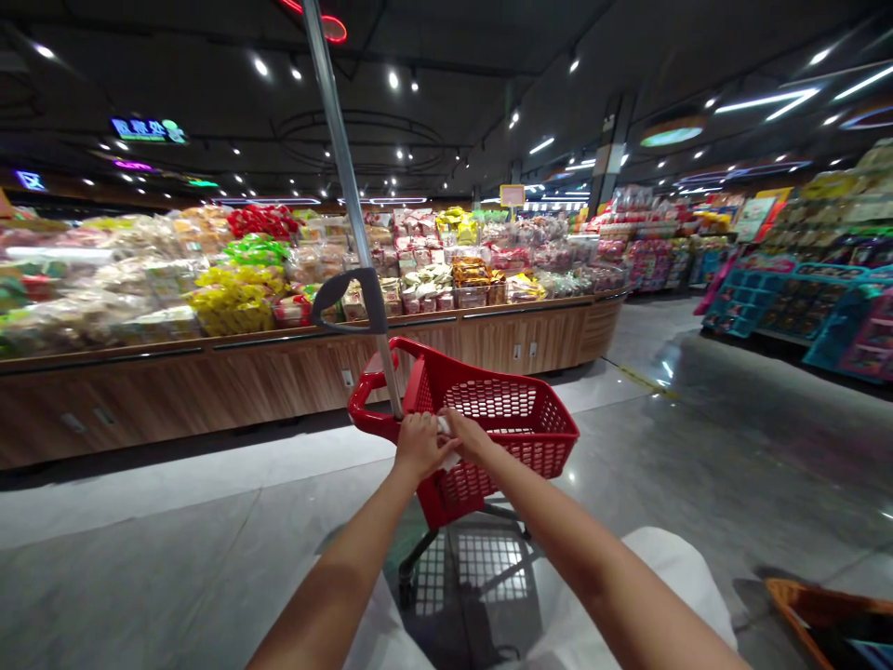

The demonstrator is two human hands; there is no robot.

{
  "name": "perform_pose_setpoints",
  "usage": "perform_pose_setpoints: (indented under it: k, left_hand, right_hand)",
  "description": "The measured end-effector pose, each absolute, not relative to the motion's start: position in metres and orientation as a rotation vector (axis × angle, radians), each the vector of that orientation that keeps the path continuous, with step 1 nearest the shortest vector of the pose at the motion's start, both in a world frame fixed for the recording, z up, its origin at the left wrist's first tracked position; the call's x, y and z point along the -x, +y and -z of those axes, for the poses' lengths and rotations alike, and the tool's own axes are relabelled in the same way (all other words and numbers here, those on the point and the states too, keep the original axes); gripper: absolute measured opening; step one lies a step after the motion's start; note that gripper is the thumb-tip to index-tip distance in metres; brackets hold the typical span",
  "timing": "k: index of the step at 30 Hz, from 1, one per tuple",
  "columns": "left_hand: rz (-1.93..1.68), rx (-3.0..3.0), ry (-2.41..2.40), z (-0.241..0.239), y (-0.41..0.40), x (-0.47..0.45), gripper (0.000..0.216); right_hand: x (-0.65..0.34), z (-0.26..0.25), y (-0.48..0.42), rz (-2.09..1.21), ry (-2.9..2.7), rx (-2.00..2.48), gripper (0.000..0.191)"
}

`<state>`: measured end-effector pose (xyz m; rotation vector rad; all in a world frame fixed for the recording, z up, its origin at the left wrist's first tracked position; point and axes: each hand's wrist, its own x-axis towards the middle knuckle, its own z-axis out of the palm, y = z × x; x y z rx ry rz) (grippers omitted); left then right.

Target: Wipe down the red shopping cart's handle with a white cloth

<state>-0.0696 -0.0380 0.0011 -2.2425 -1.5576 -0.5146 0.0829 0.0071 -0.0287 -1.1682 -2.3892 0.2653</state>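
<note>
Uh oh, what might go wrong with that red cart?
The cart might bump the wooden counter if it rolls that way. The tall metal pole at its handle end might knock something if swung. The white thing between the left hand and right hand might slip.

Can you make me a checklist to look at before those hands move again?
1. Left hand and right hand close together: ok.
2. White cloth between the hands: ok.
3. Hands by the red cart: ok, at its near side.
4. Cart apart from the snack counter: ok, floor shows between.
5. Wheel locked: cannot tell, too dark.
</note>
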Motion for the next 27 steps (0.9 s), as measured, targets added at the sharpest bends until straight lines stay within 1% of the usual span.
perform_pose_setpoints:
  k: [3,6,9,11,13,18,21,24,27]
  left_hand:
    - [0.508,2.267,-1.520,-0.003,-0.039,0.077,0.051]
    - [0.529,2.260,-1.505,-0.003,-0.041,0.082,0.049]
    - [0.576,2.238,-1.516,-0.002,-0.043,0.080,0.038]
    - [0.584,2.217,-1.537,0.000,-0.042,0.075,0.030]
    - [0.576,2.190,-1.564,0.002,-0.040,0.071,0.028]
    - [0.547,2.166,-1.575,0.005,-0.036,0.069,0.025]
    - [0.517,2.184,-1.548,0.006,-0.036,0.074,0.024]
    - [0.491,2.203,-1.497,0.005,-0.039,0.078,0.026]
    - [0.503,2.194,-1.490,0.003,-0.042,0.078,0.028]
  right_hand:
    - [-0.083,0.031,0.007,-0.252,-2.414,1.125,0.035]
    - [-0.130,0.036,0.002,-0.250,-2.448,1.233,0.027]
    - [-0.178,0.041,-0.004,-0.236,-2.433,1.438,0.026]
    - [-0.189,0.042,-0.006,-0.206,-2.414,1.523,0.025]
    - [-0.178,0.041,-0.006,-0.200,-2.406,1.521,0.025]
    - [-0.096,0.032,-0.005,-0.184,-2.398,1.266,0.023]
    - [-0.069,0.028,-0.007,-0.115,-2.374,1.273,0.019]
    - [-0.085,0.031,-0.011,-0.082,-2.398,1.289,0.018]
    - [-0.133,0.039,-0.015,-0.077,-2.439,1.383,0.017]
